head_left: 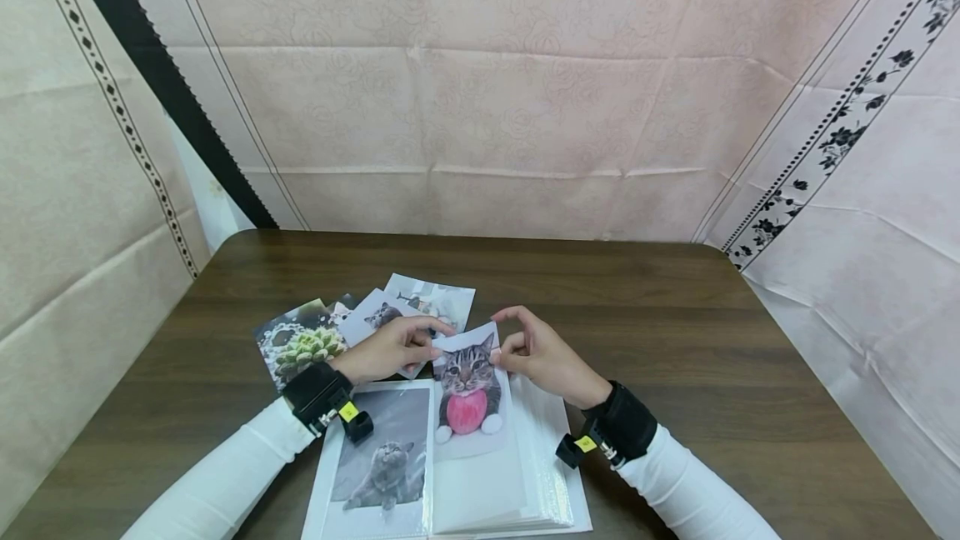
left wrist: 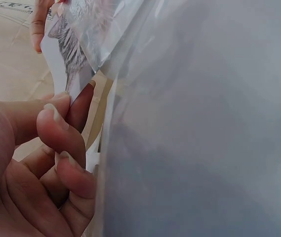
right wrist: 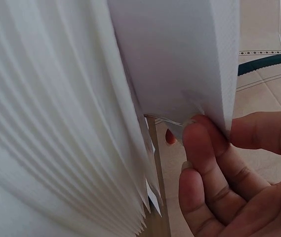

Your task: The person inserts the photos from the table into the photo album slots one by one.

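Note:
A photo album (head_left: 322,494) lies spread on the table. Partway inside a clear sleeve on its right page is a photo of a tabby cat with a pink heart (head_left: 467,386), its top end sticking out beyond the sleeve. My left hand (head_left: 393,348) pinches the photo's upper left corner between thumb and finger; the plastic sleeve (left wrist: 103,42) covers part of the picture. With thumb and fingers, my right hand (head_left: 543,357) pinches the right edge of the photo, by the sleeve's mouth. A grey cat photo (head_left: 386,469) fills the left page.
Loose photos lie behind the album at left: a succulent print (head_left: 300,348), a cat print (head_left: 371,315) partly under my left hand, and a pale print (head_left: 442,298). More album pages (right wrist: 56,98) fan out under the right side. The brown table (head_left: 675,315) meets hanging cloth behind.

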A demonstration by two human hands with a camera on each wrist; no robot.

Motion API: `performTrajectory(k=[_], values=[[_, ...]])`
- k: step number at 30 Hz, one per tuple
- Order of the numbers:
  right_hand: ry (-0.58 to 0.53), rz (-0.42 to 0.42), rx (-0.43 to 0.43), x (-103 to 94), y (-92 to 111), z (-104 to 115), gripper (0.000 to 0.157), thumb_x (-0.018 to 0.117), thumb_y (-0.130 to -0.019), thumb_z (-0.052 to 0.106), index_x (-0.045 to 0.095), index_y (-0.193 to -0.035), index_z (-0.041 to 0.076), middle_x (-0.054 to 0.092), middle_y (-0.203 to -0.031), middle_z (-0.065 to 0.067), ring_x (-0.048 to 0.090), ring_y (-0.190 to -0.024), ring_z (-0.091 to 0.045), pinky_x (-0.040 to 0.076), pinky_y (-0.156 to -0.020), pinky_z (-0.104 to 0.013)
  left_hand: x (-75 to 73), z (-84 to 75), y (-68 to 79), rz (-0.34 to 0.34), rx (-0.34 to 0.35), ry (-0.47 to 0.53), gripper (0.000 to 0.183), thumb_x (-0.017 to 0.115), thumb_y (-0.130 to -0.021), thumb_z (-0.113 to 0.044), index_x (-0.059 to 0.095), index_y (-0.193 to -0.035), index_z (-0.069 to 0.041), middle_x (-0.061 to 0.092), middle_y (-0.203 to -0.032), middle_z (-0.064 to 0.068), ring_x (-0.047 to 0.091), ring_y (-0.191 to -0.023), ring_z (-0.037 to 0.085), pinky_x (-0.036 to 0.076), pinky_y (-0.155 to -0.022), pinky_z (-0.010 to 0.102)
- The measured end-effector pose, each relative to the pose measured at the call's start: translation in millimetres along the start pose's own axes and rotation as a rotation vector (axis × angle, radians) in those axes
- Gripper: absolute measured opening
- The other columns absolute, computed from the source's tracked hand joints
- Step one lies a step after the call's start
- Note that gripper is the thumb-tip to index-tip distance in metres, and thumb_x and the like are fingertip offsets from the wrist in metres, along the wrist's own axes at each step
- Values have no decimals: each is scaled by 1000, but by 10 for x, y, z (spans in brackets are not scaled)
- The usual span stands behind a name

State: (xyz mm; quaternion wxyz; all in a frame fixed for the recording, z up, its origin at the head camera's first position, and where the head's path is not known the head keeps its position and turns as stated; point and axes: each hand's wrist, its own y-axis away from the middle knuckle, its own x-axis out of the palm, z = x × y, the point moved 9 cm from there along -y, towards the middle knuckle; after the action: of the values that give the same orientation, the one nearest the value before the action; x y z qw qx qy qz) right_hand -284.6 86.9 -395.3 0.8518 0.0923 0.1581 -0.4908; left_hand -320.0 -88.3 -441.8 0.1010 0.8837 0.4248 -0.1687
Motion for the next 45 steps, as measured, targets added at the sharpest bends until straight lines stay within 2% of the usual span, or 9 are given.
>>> performTrajectory(k=[19, 35, 45], values=[[-2, 18, -36, 28, 4, 12, 42, 59, -92, 7, 40, -130, 2, 68, -87, -15, 62, -83, -22, 51, -75, -34, 12, -19, 30, 20, 20, -53, 29, 60, -94, -16, 63, -122, -17, 50, -71, 8, 44, -55, 18, 37, -53, 26], [-2, 20, -34, 36, -4, -7, 36, 57, -93, 5, 42, -125, 1, 69, -87, -16, 63, -83, -22, 52, -77, -32, 38, -18, 31, 50, 36, -15, 27, 60, -94, -16, 65, -120, -14, 52, -74, 9, 44, -56, 18, 38, -53, 27], [4, 17, -39, 32, -4, -2, 32, 57, -93, 6, 46, -122, 1, 68, -86, -15, 61, -80, -22, 51, -77, -33, 45, -27, 27, 59, 33, -28, 24, 60, -93, -23, 68, -116, -19, 58, -81, 11, 42, -54, 18, 38, -53, 26]])
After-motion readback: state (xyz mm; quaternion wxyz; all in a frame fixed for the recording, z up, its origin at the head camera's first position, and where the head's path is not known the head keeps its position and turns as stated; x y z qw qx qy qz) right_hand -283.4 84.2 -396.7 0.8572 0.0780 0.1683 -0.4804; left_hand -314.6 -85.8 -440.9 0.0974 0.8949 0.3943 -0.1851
